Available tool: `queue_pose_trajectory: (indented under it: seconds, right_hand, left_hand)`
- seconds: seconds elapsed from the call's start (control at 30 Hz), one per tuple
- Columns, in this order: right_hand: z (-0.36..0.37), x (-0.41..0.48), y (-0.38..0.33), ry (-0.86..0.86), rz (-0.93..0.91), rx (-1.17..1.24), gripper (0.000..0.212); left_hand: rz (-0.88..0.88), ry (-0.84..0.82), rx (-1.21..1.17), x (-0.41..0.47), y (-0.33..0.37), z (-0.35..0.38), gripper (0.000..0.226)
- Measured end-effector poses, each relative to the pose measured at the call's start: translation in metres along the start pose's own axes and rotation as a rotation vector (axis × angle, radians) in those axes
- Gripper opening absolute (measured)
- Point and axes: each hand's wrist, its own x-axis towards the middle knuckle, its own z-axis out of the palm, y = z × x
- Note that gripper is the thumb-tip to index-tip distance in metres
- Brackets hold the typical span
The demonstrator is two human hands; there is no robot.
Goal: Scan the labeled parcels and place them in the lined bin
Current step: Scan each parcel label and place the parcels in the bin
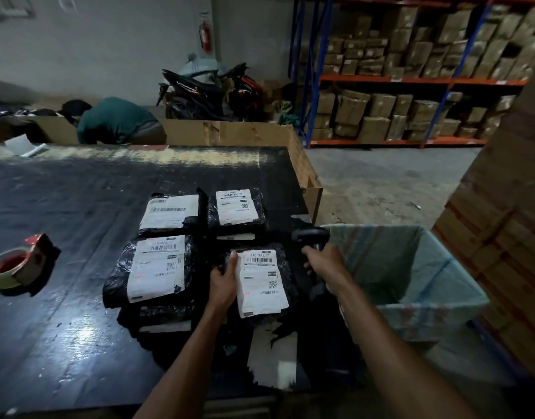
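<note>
the left hand [224, 281] grips the left edge of the nearest parcel [272, 309], thumb on top beside its white label [261, 282] and fingers curled round the black wrap. the right hand [323, 264] is closed round the grip of a dark scanner [310, 235], whose head sits just past the parcel's far right corner, close to the bin's rim. the parcel lies label up at the near right of a cluster on the black surface [78, 207]. three more labeled parcels lie there, one just to its left [156, 267] and two farther back [169, 211] [236, 207]. the lined bin [411, 316] stands right of the surface, open-topped, its liner folded over the rim.

the step in hand looks like scanning this parcel. to do it well, the scanner head should tip down toward the long barcode at the label's far end, not the small codes lower down. the left hand should hold the wrap flat so the label does not crease or catch glare. the thumb is close to the label edge and ought to stay off the bars. once the read is confirmed, a short carry to the right would put the parcel over the bin. a tape dispenser [15, 267] rests well apart at the left.
</note>
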Motion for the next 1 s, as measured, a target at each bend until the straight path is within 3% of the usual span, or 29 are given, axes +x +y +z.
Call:
queue_pose_trajectory:
  seconds: [0.1,0.17,0.33,0.53,0.63,0.73,0.77,0.9,1.0]
  right_hand:
    - [-0.009,-0.027,-0.036,-0.377,-0.001,-0.189,0.031]
    - [-0.001,-0.042,-0.049,-0.476,-0.016,-0.247,0.036]
    - [0.000,-0.064,-0.079,-0.441,-0.067,-0.265,0.031]
    - [-0.029,-0.090,-0.113,-0.429,-0.171,-0.325,0.045]
    - [-0.037,-0.096,-0.118,-0.417,-0.186,-0.303,0.043]
    - [-0.034,-0.095,-0.116,-0.404,-0.191,-0.244,0.038]
    - [-0.032,-0.093,-0.115,-0.407,-0.186,-0.233,0.036]
    - [-0.025,-0.085,-0.104,-0.417,-0.178,-0.279,0.039]
    - [-0.019,-0.081,-0.096,-0.421,-0.176,-0.277,0.035]
  left_hand:
    - [-0.045,0.027,0.047,-0.002,0.005,0.000,0.069]
    - [-0.059,0.053,0.062,-0.006,0.009,-0.001,0.068]
    - [-0.059,0.037,0.075,-0.004,0.006,0.001,0.066]
    - [-0.068,0.045,0.051,-0.007,0.010,0.001,0.049]
    - [-0.072,0.008,0.055,-0.005,0.008,0.000,0.072]
    - [-0.097,-0.002,0.046,0.024,-0.027,-0.005,0.120]
    - [-0.103,-0.001,0.044,0.026,-0.028,-0.004,0.122]
    - [-0.052,-0.030,0.103,-0.004,0.006,-0.004,0.064]
    - [-0.051,-0.057,0.096,-0.008,0.010,-0.003,0.061]
